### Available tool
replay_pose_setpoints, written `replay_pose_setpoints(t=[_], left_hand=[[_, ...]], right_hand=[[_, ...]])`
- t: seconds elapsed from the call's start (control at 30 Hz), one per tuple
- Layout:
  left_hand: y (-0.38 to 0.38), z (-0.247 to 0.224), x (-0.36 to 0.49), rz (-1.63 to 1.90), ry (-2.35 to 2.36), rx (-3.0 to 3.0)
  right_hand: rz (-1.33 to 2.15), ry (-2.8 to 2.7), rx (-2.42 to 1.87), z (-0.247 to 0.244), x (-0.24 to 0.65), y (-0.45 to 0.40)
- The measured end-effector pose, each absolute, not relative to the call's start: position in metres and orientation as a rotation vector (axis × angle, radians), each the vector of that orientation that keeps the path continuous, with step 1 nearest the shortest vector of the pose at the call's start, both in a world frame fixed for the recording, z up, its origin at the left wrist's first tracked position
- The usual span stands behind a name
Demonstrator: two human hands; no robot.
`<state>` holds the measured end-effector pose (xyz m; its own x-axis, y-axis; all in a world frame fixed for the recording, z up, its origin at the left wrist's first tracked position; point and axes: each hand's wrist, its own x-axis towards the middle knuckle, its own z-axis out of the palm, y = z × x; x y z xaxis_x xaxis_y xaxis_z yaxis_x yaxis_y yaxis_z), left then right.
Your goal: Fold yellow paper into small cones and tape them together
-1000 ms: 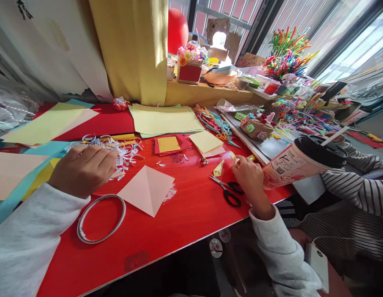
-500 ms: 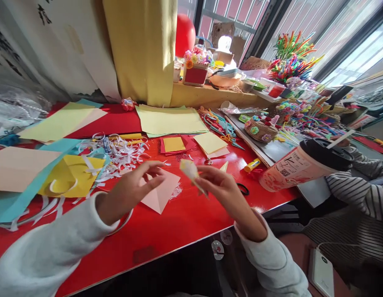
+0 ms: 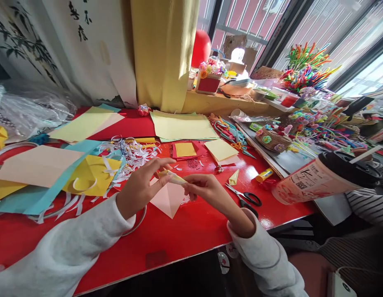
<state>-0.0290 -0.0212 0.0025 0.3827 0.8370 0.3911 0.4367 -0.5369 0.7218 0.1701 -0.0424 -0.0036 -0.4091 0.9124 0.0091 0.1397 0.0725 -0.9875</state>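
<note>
A small folded piece of pale yellow paper (image 3: 176, 179) is held up above the table, stretched between my two hands. My left hand (image 3: 138, 187) is closed on its left end, thumb in front and fingers behind. With thumb and fingertips, my right hand (image 3: 206, 189) pinches the right end. Below them a pink paper square (image 3: 169, 202) with a centre crease lies partly hidden by the hands. To the right, scissors with black handles (image 3: 251, 199) lie on the table beside another small folded yellow paper piece (image 3: 233, 177).
Shredded white paper strips (image 3: 137, 152) and coloured sheets (image 3: 45, 165) spread over the left of the red table (image 3: 185, 233). A large lidded drink cup (image 3: 302, 179) stands at right, near a yellow glue stick (image 3: 264, 175). Beyond it a person's striped sleeve (image 3: 366, 202) shows.
My left hand has come over to the yellow paper and closed on it. The paper has turned from upright to nearly level. The view has shifted left, and the scissors now show fully.
</note>
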Motion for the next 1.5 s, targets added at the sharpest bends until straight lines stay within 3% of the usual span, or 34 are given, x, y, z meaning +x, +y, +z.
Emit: replay_pose_setpoints(t=[0.37, 0.87, 1.17, 1.5], left_hand=[[-0.022, -0.002, -0.029, 0.916, 0.938, 2.369], [-0.019, 0.002, -0.029, 0.759, 0.943, 1.873], [-0.024, -0.007, -0.018, 0.962, 0.910, 1.495], [-0.034, -0.007, -0.017, 1.032, 1.166, 2.102]], right_hand=[[1.383, -1.301, -1.012, -0.007, 0.166, -0.042], [1.370, -1.228, -0.974, -0.006, 0.169, -0.040], [1.595, -1.467, -0.966, -0.014, 0.164, -0.040], [1.563, -1.364, -0.935, -0.016, 0.159, -0.042]])
